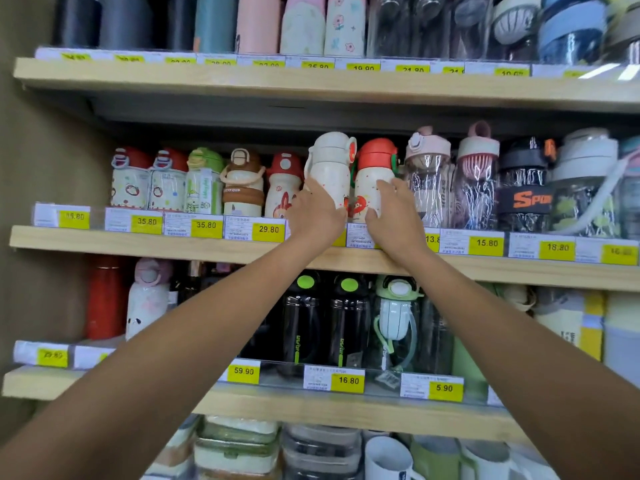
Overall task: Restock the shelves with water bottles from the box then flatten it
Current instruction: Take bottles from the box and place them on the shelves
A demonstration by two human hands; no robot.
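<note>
Hands reach up and forward on bare, nearly straight arms that converge at the middle shelf [138, 242]. The left hand [317, 216] shows its back to the camera, with fingers [313, 188] curled round the lower body of a white bottle [329, 164] and gripping it. The right hand [394, 216] sits just beside it, fingers [388, 187] spread over the front of a red-lid bottle [372, 174] and thumb curled in on the bottle's left side, so it too is clamped on its bottle.

The two bottles stand side by side, touching or nearly so, at the front of the middle shelf. Both are roughly upright. Their bases are hidden behind the hands, so I cannot tell whether they rest on the board. The white bottle has a cream body with small coloured speckles, a cream flip lid and a red spot on the lid's side; its top sits higher than its neighbours'. The red-lid bottle has the same speckled cream body, an orange-red cap and a red cartoon print low down.

Yellow price tags [268, 230] line the shelf edge. Clear bottles [427, 188] stand just right of the pair, and black bottles [301, 323] fill the shelf below.
</note>
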